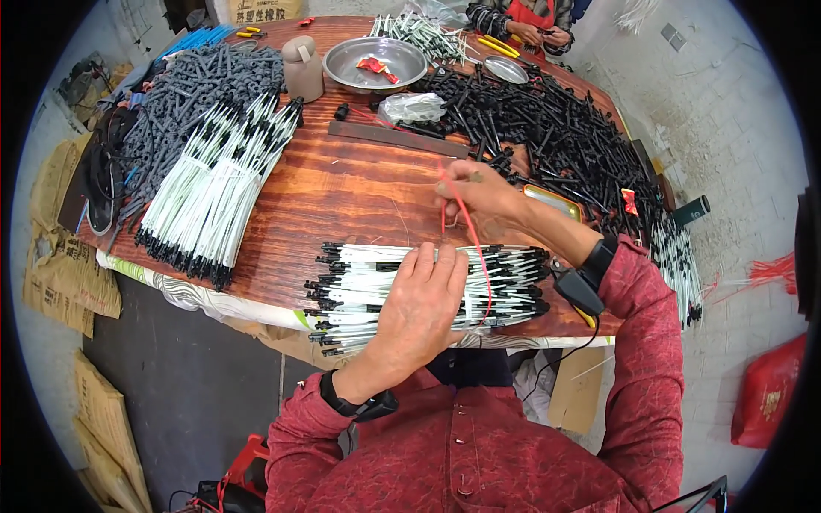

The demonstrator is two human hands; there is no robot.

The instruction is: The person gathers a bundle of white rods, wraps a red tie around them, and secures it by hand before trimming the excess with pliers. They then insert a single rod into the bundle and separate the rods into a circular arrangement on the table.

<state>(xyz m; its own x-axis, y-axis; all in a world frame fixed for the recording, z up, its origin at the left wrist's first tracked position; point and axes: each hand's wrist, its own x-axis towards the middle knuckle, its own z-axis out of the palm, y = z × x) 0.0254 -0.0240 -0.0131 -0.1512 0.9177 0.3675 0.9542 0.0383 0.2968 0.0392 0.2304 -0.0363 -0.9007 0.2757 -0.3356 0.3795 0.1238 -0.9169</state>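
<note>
A bundle of thin white rods with black ends [351, 295] lies crosswise at the table's near edge. My left hand [419, 299] rests flat on top of it, fingers stretched out and pressing down. Above the bundle's far side, my right hand [479, 192] pinches a red string [469, 221] between thumb and fingers. The string runs from that hand down over the bundle's right half toward its near side. How it passes under the rods is hidden. A white band is round the rods near the string.
Tied bundles of white rods [205, 201] lie left beside a heap of grey parts [214, 81]. Black parts [547, 128] cover the right. A metal bowl [342, 64], a beige flask [302, 73] and a dark bar [398, 138] stand farther back. Another person's hands [540, 36] work opposite.
</note>
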